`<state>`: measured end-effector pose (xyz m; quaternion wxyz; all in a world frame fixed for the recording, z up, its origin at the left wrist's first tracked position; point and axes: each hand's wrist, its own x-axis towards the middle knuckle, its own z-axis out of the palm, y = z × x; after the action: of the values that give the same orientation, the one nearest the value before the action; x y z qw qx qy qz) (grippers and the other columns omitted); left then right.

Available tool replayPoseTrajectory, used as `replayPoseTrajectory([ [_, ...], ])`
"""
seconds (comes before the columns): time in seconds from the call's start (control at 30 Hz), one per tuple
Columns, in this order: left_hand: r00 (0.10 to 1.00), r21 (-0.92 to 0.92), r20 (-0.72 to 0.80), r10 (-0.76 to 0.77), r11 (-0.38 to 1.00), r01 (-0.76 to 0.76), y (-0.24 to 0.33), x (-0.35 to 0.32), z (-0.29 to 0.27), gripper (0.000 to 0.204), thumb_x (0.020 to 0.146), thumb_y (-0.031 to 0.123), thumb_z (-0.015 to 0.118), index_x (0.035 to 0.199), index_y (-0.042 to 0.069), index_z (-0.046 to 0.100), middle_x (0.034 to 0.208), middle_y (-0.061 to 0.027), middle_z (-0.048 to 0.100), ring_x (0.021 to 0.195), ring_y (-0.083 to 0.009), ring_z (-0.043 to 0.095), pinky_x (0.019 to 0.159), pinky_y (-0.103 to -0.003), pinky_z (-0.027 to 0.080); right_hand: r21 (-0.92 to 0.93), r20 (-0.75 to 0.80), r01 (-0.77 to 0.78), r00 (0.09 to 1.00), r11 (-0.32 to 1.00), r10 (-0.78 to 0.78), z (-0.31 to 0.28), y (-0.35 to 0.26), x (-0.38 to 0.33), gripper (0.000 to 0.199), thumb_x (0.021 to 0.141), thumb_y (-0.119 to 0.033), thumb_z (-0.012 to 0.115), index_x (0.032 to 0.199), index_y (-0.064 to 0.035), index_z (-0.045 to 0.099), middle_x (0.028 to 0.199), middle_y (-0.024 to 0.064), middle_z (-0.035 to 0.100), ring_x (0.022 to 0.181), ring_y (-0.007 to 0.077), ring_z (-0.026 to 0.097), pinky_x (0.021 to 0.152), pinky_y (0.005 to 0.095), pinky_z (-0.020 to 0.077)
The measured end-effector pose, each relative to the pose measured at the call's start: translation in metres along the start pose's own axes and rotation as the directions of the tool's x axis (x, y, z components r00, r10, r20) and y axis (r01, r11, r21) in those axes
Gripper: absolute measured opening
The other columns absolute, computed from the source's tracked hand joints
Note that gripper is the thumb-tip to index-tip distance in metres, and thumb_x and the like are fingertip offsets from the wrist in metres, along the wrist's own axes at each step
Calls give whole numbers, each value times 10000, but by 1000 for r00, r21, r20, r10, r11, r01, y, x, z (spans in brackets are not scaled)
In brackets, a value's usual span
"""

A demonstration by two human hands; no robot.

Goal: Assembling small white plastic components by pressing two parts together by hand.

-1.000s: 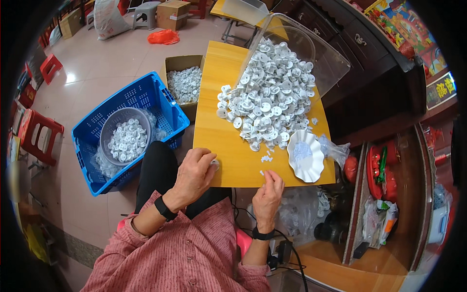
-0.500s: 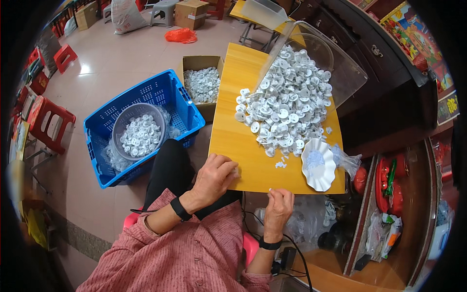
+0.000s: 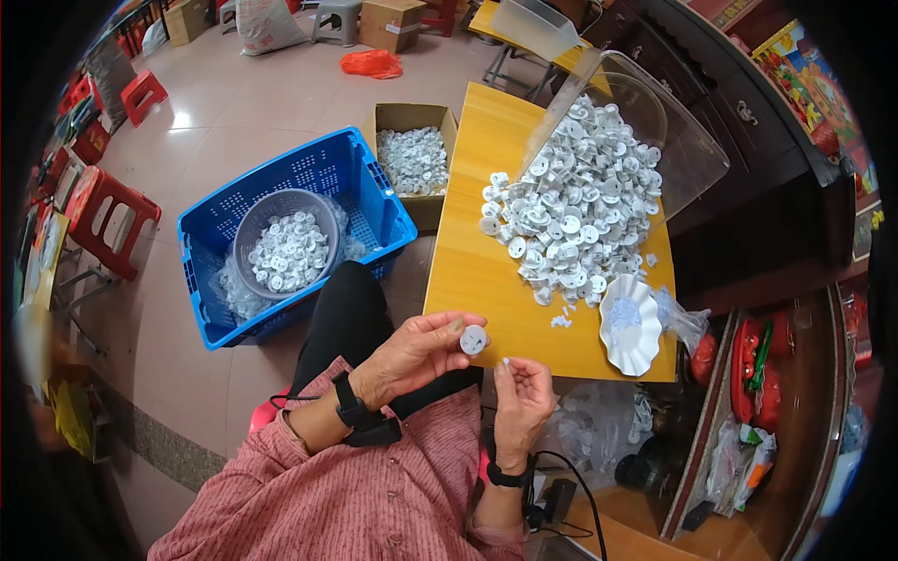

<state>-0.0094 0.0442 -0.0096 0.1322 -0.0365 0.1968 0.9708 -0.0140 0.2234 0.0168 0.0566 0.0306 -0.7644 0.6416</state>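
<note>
Between the thumb and fingers of my left hand (image 3: 412, 353) is a round white plastic part (image 3: 473, 340), its flat face with small slots turned up. Close by on the right, my right hand (image 3: 524, 402) pinches a tiny whitish piece (image 3: 506, 362) at its fingertips, a little apart from the round part. Both hands are at the near edge of the yellow table (image 3: 458, 271). On that table lies a big heap of similar white parts (image 3: 580, 206). A white scalloped dish (image 3: 632, 352) holds small pale bluish pieces (image 3: 625, 313), and a few small white bits (image 3: 561, 321) lie beside it.
A clear plastic bin (image 3: 692, 178) lies tipped behind the heap. Left of the table stand a blue crate (image 3: 201, 304) with a grey basket (image 3: 251, 229) of white parts, and a cardboard box (image 3: 426, 213) of more parts. Open shelves (image 3: 692, 421) are at the right.
My left hand has moved right and turned, bringing the round white part into sight close to my right hand. The scene has shifted slightly right in view.
</note>
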Motion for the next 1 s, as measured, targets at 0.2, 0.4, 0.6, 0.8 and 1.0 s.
replayPoseTrajectory([
  [0.2,998,66,-51,36,997,-33,1,-10,-2,333,1021,175,566,1296,-11,587,1138,-82,645,971,-137,649,849,-264,575,122,92,-9,996,992,-3,23,-9,5,127,902,11,681,1026,33,665,925,44,629,756,80,594,681,218,495],
  [0.4,997,71,7,78,994,-79,13,-8,-1,352,1000,125,595,1326,-7,576,1167,-89,644,1003,-148,645,905,-281,557,-65,61,150,987,987,-146,29,-19,8,63,880,5,720,934,35,713,960,41,630,770,96,598,682,217,484],
  [0.6,993,215,67,92,971,-104,34,2,15,442,963,110,649,1376,-1,539,1261,-91,626,1104,-171,625,898,-279,542,135,-18,104,995,985,-103,30,-30,12,105,889,17,702,992,38,704,903,57,659,729,90,598,634,197,455],
  [0.8,994,122,99,35,991,-47,29,16,18,428,974,119,635,1371,-10,540,1215,-107,636,1053,-157,637,884,-257,546,342,-4,-95,995,935,102,29,-44,17,142,908,-22,687,1031,48,673,847,64,682,698,79,598,616,189,461],
  [1.0,997,131,73,27,991,-37,17,22,19,367,981,126,624,1314,-20,576,1191,-107,642,1006,-152,646,871,-258,561,389,-21,-75,996,918,91,21,-36,20,89,911,-7,671,986,40,661,880,59,665,771,88,600,681,196,466],
])
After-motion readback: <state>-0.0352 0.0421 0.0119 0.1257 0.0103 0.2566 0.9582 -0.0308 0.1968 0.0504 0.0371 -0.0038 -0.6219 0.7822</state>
